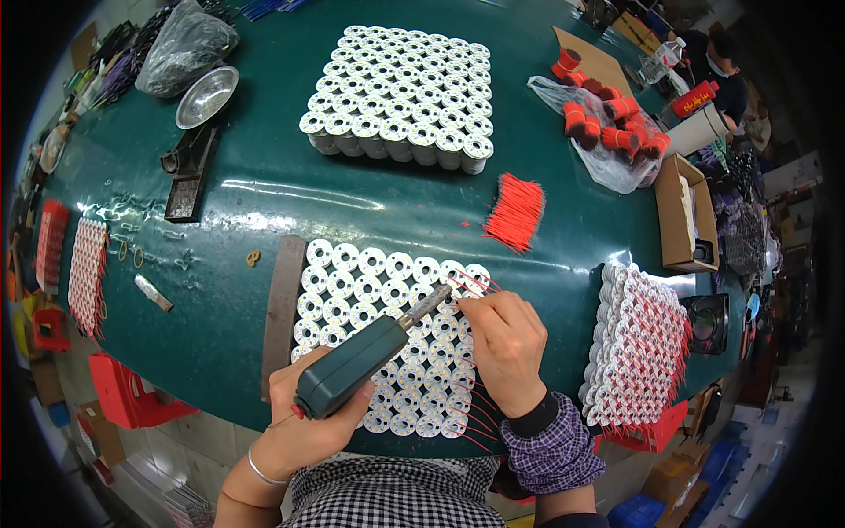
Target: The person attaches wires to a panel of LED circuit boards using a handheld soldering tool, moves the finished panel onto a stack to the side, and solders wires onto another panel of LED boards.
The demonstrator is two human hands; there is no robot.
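Left hand: the left hand (304, 422) is wrapped around the dark green handle of a soldering iron (365, 361), whose metal tip is aimed at the upper right part of the near block
Right hand: the right hand (509, 348) is pinched, fingertips together, on a thin red wire (475, 283) held just at the iron's tip
Near block: a block of round white LED modules (370, 290) is laid on the green table (264, 202) directly in front of the person
Done, as judged: red wires are seen trailing only from the right-hand columns of this block; a stack of fully wired modules (638, 348) is set to the right
Left, as judged: most modules of the near block appear unwired, and the far block of modules (400, 92) is untouched
Supply: a bundle of loose red wires (515, 211) is lying between the blocks
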